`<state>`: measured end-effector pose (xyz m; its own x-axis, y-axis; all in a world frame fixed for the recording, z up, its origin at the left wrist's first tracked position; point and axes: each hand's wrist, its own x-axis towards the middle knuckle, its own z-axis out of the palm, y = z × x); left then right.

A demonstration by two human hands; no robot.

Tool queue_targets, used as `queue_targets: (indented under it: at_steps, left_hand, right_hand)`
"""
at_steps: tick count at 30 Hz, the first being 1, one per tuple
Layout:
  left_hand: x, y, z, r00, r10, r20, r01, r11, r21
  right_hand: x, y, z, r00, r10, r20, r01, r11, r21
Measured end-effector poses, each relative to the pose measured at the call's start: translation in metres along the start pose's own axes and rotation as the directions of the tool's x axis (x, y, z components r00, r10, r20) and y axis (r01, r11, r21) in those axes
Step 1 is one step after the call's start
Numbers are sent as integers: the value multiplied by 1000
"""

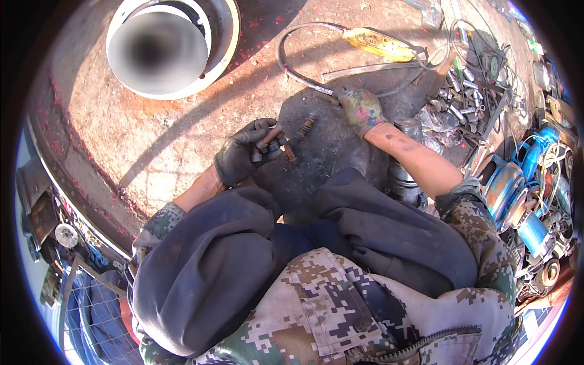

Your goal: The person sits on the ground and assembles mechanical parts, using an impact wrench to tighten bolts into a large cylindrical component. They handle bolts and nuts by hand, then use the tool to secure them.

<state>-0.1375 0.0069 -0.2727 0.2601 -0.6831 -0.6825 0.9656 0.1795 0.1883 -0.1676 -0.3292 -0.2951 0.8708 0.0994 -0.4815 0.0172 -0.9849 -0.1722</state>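
My left hand [241,153], in a dark glove, is closed round a rusty bolt [269,137]; a small metal piece shows below its fingers. Just right of it, a rusty threaded piece [304,128] and a short rusty piece [290,153] are on the dark, stained patch of ground. Farther right, my right hand [360,109], in a patterned, soiled glove, has its fingers closed at the end of a grey cable [283,52]. That cable loops up to a yellow casing [378,44] with dark marks. Beyond the hand is a flat metal bar [371,70].
Metal sockets and small parts [463,100] lie heaped at right, near a metal cylinder [409,131]. Blue machine parts [506,185] and wires crowd the far right. A round, pale-rimmed object [228,45], blurred inside, stands at upper left. Wire mesh [100,310] shows lower left.
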Motion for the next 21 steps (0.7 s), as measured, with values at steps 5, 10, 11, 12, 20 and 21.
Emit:
queue_targets:
  at_steps: [5, 10, 11, 12, 20, 21]
  left_hand:
    - [-4, 5, 6, 999, 28, -24, -27, 999, 47]
    - [3, 6, 0, 998, 53, -25, -49, 989, 140]
    - [3, 8, 8, 998, 47, -46, -40, 990, 138]
    - [-1, 9, 12, 996, 45, -82, -34, 991, 133]
    - [9, 1, -22, 992, 102, -80, -104, 994, -23]
    - [10, 0, -28, 992, 95, -79, -98, 995, -35]
  right_hand:
    - [-6, -14, -42, 956, 109, 271, -143, 984, 107]
    - [-21, 0, -55, 939, 116, 324, -148, 986, 76]
    - [-28, 14, -40, 958, 75, 276, -89, 995, 42]
    - [-29, 9, -42, 973, 15, 232, -18, 1000, 11]
    - [-8, 21, -45, 976, 113, 185, -130, 988, 79]
    - [-3, 27, -42, 984, 118, 132, -131, 987, 96]
